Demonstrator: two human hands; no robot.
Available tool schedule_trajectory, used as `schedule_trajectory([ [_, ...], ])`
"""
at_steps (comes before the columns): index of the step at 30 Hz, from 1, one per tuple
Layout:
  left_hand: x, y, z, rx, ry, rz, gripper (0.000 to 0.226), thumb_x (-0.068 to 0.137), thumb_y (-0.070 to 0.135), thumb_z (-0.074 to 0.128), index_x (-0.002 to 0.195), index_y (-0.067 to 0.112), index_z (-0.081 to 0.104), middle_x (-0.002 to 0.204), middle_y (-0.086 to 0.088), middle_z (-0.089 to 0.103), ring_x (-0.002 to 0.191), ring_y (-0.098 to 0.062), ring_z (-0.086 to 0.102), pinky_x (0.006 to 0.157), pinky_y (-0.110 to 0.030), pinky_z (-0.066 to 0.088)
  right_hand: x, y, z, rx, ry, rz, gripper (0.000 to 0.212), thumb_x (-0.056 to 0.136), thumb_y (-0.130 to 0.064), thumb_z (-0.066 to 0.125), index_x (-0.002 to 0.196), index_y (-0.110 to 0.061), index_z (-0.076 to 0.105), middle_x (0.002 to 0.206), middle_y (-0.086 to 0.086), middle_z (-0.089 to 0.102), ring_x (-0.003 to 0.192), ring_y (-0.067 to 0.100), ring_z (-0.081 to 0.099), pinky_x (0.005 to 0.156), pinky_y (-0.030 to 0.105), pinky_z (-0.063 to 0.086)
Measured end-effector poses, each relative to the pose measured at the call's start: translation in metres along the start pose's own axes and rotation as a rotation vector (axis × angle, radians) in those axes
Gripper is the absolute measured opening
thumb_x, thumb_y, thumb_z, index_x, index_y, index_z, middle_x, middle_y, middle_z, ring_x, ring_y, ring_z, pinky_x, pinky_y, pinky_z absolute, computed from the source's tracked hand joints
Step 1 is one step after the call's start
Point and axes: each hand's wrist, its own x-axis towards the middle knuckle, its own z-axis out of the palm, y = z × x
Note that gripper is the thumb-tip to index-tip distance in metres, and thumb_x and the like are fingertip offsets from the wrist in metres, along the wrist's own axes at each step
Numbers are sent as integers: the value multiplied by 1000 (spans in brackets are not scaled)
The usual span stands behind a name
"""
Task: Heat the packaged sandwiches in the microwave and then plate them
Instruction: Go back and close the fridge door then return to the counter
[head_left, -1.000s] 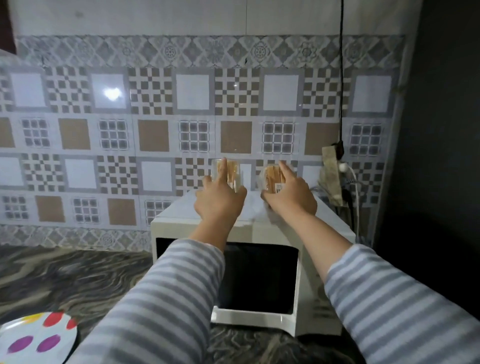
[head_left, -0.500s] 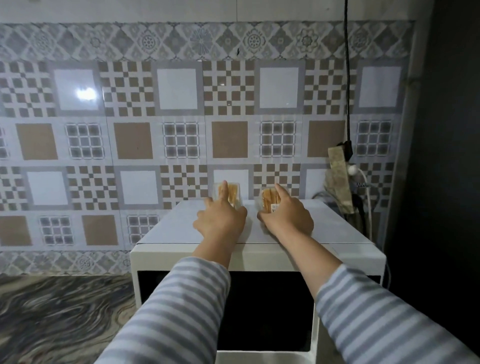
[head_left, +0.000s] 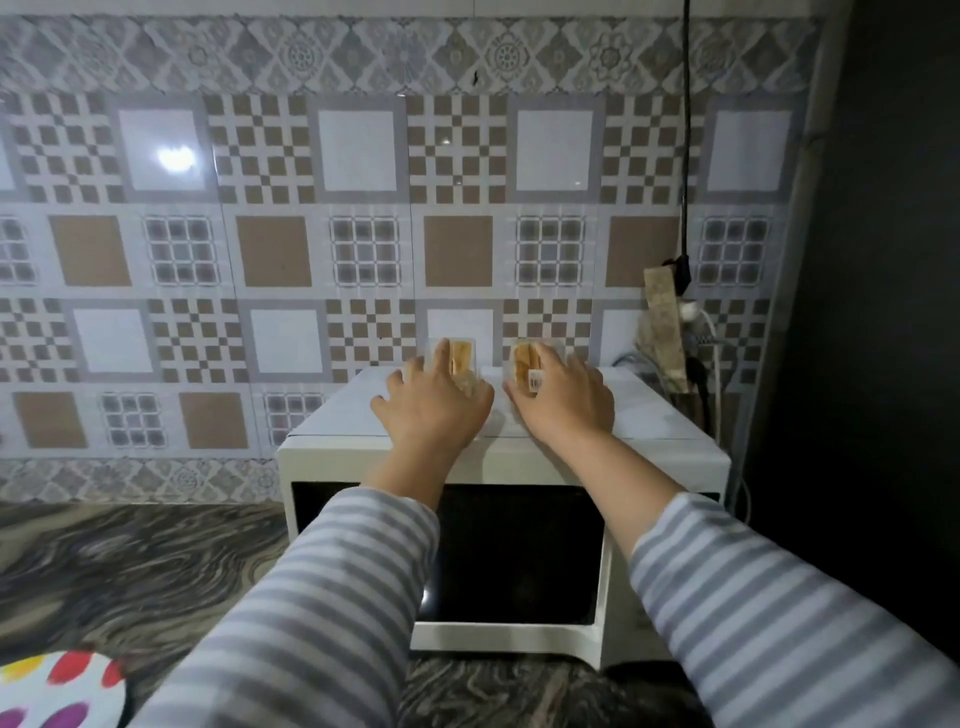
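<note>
Two clear-packed sandwiches stand on the back of the white microwave's top (head_left: 644, 415), close to the tiled wall. My left hand (head_left: 434, 405) holds the left sandwich pack (head_left: 461, 358) between index finger and thumb. My right hand (head_left: 569, 400) holds the right sandwich pack (head_left: 523, 361), which has a barcode label, in the same way. The packs stand a small gap apart. Most of each pack is hidden behind my fingers. The microwave's dark door (head_left: 519, 551) is closed. A white plate with coloured dots (head_left: 47, 691) shows at the bottom left corner.
The microwave stands on a dark marbled counter (head_left: 130, 566) against the patterned tile wall. To its right a power strip (head_left: 662, 322) with a white plug and cables hangs beside a dark wall. A black cable runs up the wall.
Both hands came down from the air with the packs, which now rest on the microwave top. The view dipped, so the plate shows again.
</note>
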Motion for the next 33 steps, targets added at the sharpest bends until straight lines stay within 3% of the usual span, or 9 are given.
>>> schedule_trajectory([
  [3, -34, -4, -11, 35, -7, 45, 67, 87, 59, 41, 147, 31, 28, 151, -3, 34, 139, -29, 27, 107, -52, 26, -35, 1, -14, -58, 5, -13, 61, 92, -57, 45, 146, -35, 28, 156, 8, 23, 142, 33, 19, 114, 50, 22],
  [11, -156, -40, -33, 24, -102, 176, 61, 86, 57, 47, 140, 29, 42, 142, -2, 46, 134, -26, 36, 103, -46, 32, -176, 16, -27, -113, -126, 62, 49, 94, -54, 45, 135, -29, 48, 139, 4, 47, 130, 30, 39, 109, 52, 29],
  [16, -260, -74, -33, -14, -344, 229, 51, 85, 55, 50, 131, 32, 54, 134, -1, 54, 126, -27, 46, 101, -43, 37, -297, 29, -28, -175, -241, 196, 44, 93, -53, 46, 131, -31, 54, 134, 1, 53, 124, 26, 47, 106, 45, 35],
  [20, -341, -98, -33, -3, -588, 251, 41, 82, 56, 50, 112, 33, 65, 116, 0, 65, 113, -27, 57, 97, -42, 45, -391, 41, -32, -241, -310, 311, 42, 94, -52, 46, 129, -30, 56, 132, 1, 55, 123, 26, 49, 105, 44, 37],
  [25, -427, -100, -40, 4, -759, 331, 37, 86, 53, 48, 112, 34, 65, 117, 1, 64, 109, -27, 58, 95, -43, 46, -494, 65, -59, -186, -478, 400, 41, 97, -46, 45, 134, -29, 54, 136, 3, 53, 122, 26, 51, 96, 36, 46],
  [29, -491, -86, -40, 35, -920, 394, 40, 87, 48, 49, 121, 33, 60, 128, 0, 59, 117, -27, 55, 100, -42, 44, -569, 91, -84, -124, -583, 503, 35, 97, -39, 42, 124, -26, 59, 129, 5, 57, 113, 27, 55, 85, 33, 46],
  [33, -563, -64, -35, 86, -1023, 527, 44, 88, 50, 46, 122, 27, 60, 129, -2, 59, 118, -27, 55, 99, -41, 46, -640, 119, -112, -95, -627, 705, 39, 95, -40, 44, 132, -32, 53, 135, 1, 53, 116, 27, 54, 97, 42, 46],
])
